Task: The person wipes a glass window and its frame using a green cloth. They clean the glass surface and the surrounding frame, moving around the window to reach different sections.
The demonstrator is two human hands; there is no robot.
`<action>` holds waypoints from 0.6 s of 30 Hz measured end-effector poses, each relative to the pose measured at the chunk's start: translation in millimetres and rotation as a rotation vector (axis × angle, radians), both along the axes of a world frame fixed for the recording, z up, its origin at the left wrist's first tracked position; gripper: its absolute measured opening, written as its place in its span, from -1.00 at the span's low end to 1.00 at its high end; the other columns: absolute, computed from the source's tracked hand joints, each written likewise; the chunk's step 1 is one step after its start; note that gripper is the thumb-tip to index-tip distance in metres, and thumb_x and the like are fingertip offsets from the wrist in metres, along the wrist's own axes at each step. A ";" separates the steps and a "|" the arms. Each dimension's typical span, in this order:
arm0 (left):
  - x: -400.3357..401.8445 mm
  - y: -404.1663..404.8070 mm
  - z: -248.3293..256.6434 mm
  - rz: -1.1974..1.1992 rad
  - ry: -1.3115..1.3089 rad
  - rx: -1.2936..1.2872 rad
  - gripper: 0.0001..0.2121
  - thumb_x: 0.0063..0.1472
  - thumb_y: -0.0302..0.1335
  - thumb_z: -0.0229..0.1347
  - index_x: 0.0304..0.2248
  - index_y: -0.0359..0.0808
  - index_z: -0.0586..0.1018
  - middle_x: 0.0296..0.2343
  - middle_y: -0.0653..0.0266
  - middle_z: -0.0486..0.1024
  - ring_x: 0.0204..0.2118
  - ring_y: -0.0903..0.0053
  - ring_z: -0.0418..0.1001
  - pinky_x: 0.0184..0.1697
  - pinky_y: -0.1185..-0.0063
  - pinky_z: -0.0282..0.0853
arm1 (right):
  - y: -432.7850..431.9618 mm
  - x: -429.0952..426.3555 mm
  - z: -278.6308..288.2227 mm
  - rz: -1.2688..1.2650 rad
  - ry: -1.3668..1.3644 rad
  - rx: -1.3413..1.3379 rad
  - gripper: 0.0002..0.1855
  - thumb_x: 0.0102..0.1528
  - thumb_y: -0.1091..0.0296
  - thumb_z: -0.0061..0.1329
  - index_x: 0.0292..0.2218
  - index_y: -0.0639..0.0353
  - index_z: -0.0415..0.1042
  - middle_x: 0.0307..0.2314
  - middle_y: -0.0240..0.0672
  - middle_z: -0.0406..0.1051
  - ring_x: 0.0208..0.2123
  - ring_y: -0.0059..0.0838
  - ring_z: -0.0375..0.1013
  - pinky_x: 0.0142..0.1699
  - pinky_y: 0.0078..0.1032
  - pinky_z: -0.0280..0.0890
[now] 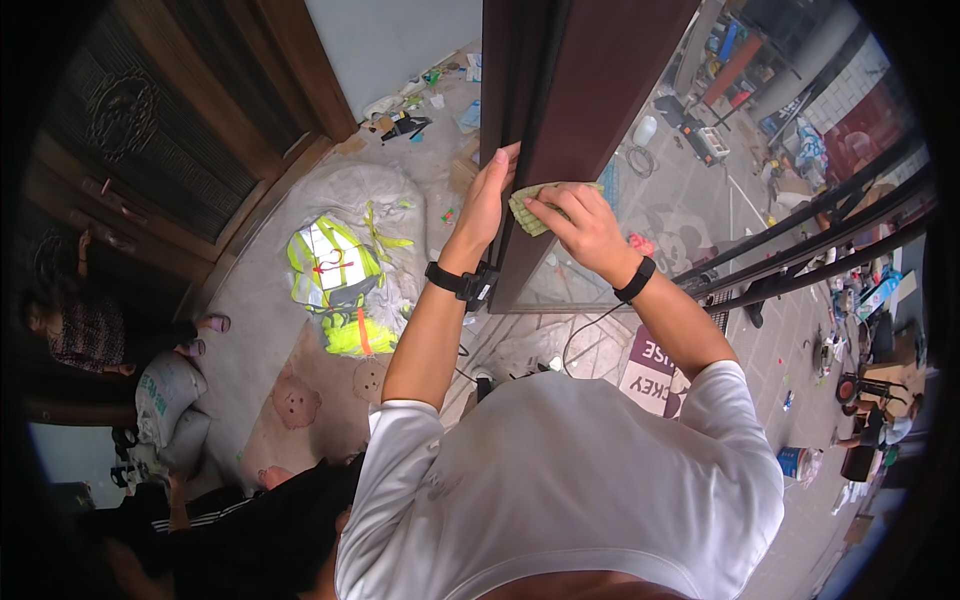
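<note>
A dark brown door frame rises in front of me, with a glass pane on its right side. My right hand presses a folded green cloth against the face of the frame, the fingertips bent over it. At the left edge of that frame is my left hand, which holds on with the thumb up and the other fingers partly hidden behind the edge. A black band with a small device circles my left wrist, and a black strap is on the right one.
Reflective yellow vests lie on a plastic-covered bundle to the left. Beyond stand carved dark doors, a person in a patterned top and stacked sacks. Another person in black is close behind my left side. Scattered tools and boxes fill the right.
</note>
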State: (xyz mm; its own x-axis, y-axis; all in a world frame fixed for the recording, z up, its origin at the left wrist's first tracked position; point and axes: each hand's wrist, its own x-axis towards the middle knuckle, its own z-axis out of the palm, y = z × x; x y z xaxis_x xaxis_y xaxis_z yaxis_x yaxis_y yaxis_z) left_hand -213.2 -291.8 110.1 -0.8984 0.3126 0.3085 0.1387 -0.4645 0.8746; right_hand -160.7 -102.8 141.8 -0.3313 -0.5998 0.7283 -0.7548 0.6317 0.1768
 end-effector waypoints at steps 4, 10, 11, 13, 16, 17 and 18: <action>-3.3 -0.1 -15.4 0.084 0.026 -0.114 -0.43 0.53 -0.11 -0.19 0.22 -0.50 0.35 0.14 0.07 0.41 0.23 0.43 0.31 0.32 0.52 0.12 | 2.9 19.4 63.6 0.008 0.052 -0.308 -0.47 -0.18 0.76 0.05 -0.14 0.18 0.62 -0.26 -0.30 0.46 -0.20 -0.29 0.44 -0.14 -0.39 0.37; 0.0 0.3 -8.3 0.063 0.020 -0.122 -0.43 0.51 -0.11 -0.14 0.21 -0.50 0.35 0.13 0.10 0.42 0.23 0.44 0.31 0.32 0.54 0.10 | 9.3 5.9 229.5 -0.029 0.659 -0.477 -0.54 -0.03 0.86 -0.08 -0.13 0.29 0.61 -0.24 -0.23 0.43 -0.26 -0.35 0.47 -0.15 -0.55 0.35; 1.1 -1.3 -6.5 0.045 0.011 -0.118 -0.40 0.51 -0.09 -0.16 0.22 -0.51 0.33 0.15 0.09 0.39 0.23 0.42 0.30 0.34 0.51 0.09 | 7.6 -0.8 238.7 -0.033 0.699 -0.456 -0.53 -0.07 0.83 -0.05 -0.14 0.25 0.62 -0.26 -0.26 0.44 -0.25 -0.35 0.46 -0.15 -0.52 0.35; 1.8 -14.3 -7.2 0.052 -0.002 -0.117 -0.35 0.51 -0.04 -0.18 0.24 -0.53 0.28 0.18 0.07 0.35 0.24 0.39 0.30 0.36 0.44 0.07 | -4.1 -29.8 202.6 -0.013 0.686 -0.386 -0.50 -0.14 0.77 0.00 -0.16 0.16 0.64 -0.28 -0.34 0.47 -0.25 -0.35 0.46 -0.15 -0.46 0.36; 1.5 -9.4 -7.0 0.040 -0.038 -0.120 -0.31 0.50 0.00 -0.19 0.25 -0.55 0.27 0.18 0.03 0.34 0.25 0.36 0.29 0.36 0.42 0.07 | -5.0 -32.8 101.6 -0.031 0.523 -0.265 -0.49 -0.22 0.64 0.08 -0.17 0.07 0.67 -0.29 -0.45 0.50 -0.21 -0.37 0.45 -0.16 -0.41 0.37; -4.1 -2.4 -2.7 0.025 -0.019 -0.109 -0.31 0.50 0.01 -0.20 0.25 -0.54 0.26 0.18 0.03 0.33 0.25 0.36 0.28 0.36 0.42 0.07 | 2.7 -29.0 59.9 -0.039 0.426 -0.261 -0.53 -0.17 0.56 0.10 -0.15 0.06 0.67 -0.27 -0.45 0.51 -0.22 -0.37 0.45 -0.15 -0.43 0.39; -2.0 2.6 -2.7 0.013 -0.018 -0.103 -0.30 0.50 0.02 -0.20 0.25 -0.54 0.26 0.19 0.03 0.33 0.26 0.36 0.28 0.36 0.42 0.08 | 6.9 -24.8 24.6 -0.055 0.380 -0.243 -0.55 -0.15 0.49 0.11 -0.15 0.04 0.67 -0.26 -0.45 0.51 -0.22 -0.38 0.45 -0.15 -0.44 0.39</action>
